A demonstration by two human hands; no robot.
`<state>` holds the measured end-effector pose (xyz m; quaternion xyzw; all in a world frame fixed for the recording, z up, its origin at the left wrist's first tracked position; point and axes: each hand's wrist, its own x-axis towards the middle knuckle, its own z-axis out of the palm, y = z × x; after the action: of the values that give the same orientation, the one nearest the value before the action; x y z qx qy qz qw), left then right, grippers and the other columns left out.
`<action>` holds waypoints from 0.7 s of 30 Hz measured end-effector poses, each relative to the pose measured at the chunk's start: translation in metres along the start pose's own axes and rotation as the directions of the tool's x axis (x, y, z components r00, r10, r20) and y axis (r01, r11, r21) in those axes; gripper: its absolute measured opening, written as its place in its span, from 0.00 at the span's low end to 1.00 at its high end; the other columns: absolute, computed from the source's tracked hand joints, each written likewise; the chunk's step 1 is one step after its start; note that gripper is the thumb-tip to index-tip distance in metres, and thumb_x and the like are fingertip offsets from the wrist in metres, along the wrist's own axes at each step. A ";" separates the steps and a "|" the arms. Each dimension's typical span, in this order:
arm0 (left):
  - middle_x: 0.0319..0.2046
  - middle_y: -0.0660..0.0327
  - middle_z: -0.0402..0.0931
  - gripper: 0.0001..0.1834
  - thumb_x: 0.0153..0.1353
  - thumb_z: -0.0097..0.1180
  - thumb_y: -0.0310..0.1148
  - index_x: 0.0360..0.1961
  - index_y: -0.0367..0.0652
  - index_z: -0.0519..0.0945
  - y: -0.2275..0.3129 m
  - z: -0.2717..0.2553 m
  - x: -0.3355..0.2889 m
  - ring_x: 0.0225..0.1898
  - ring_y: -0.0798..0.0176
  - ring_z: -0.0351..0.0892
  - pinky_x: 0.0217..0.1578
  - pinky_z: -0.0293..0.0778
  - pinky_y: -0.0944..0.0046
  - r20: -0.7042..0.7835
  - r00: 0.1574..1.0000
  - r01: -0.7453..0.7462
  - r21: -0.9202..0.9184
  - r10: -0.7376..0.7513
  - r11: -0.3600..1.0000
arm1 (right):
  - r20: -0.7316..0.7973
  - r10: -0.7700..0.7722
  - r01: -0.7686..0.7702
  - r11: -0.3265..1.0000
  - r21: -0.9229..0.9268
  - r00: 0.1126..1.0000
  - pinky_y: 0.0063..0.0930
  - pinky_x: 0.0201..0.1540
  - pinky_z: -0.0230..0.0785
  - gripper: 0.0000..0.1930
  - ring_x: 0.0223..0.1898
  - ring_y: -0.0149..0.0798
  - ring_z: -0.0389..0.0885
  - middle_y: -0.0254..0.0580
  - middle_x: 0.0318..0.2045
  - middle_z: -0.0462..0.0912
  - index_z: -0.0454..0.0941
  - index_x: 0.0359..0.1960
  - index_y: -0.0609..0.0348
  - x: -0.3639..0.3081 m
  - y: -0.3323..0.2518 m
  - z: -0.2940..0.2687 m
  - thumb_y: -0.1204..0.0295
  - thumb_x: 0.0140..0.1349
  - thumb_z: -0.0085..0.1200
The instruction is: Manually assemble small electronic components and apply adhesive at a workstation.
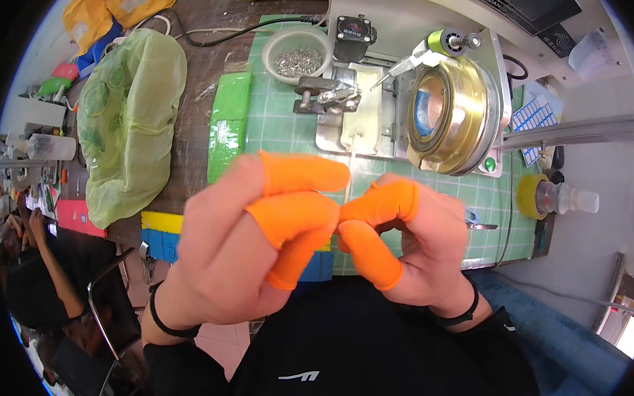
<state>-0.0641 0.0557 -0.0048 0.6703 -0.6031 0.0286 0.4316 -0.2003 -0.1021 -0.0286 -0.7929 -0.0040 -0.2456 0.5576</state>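
Observation:
Orange finger cots cover the fingers of my left hand and my right hand. Both hands are closed, and their fingertips meet in front of my chest. A thin pale strand runs from the cream-coloured block of a metal fixture down to these fingertips. Its lower end is hidden, so what each hand pinches cannot be made out. A toggle clamp sits at the left of the block. To its right stands a round brass-coloured ring part on the machine.
A white bowl of small metal pieces stands behind the clamp on the green gridded mat. Left of my hands lie a green strip and a yellow-green cloth-covered tray. Yellow tape is at the right. Another person's arm shows far left.

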 end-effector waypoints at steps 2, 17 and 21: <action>0.45 0.49 0.81 0.09 0.58 0.62 0.20 0.40 0.36 0.78 -0.011 -0.006 0.011 0.41 0.54 0.80 0.42 0.75 0.58 -0.008 1.000 0.017 0.000 -0.017 1.000 | -0.068 0.187 -0.162 0.948 0.273 0.980 0.17 0.24 0.68 0.07 0.21 0.23 0.77 0.34 0.28 0.79 0.75 0.39 0.65 -0.002 0.002 0.013 0.76 0.66 0.60; 0.44 0.52 0.80 0.04 0.64 0.54 0.17 0.39 0.32 0.78 -0.061 0.024 0.066 0.42 0.61 0.81 0.45 0.78 0.65 0.106 0.983 0.161 -0.100 -0.151 0.982 | -0.385 0.391 -0.122 0.816 0.565 0.836 0.24 0.43 0.63 0.07 0.37 0.25 0.67 0.31 0.43 0.72 0.70 0.49 0.57 0.039 0.079 0.042 0.71 0.76 0.48; 0.41 0.52 0.80 0.06 0.60 0.55 0.16 0.39 0.32 0.77 -0.064 0.027 0.065 0.39 0.59 0.81 0.42 0.77 0.65 0.114 0.984 0.138 -0.035 -0.133 0.990 | -0.463 0.276 0.004 0.856 0.518 0.842 0.23 0.43 0.63 0.04 0.38 0.26 0.66 0.33 0.44 0.71 0.68 0.48 0.56 0.024 0.086 0.050 0.73 0.76 0.45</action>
<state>-0.0059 -0.0176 -0.0202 0.7010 -0.5796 -0.0512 0.4123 -0.1357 -0.0965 -0.1084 -0.5225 0.1421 -0.3999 0.7395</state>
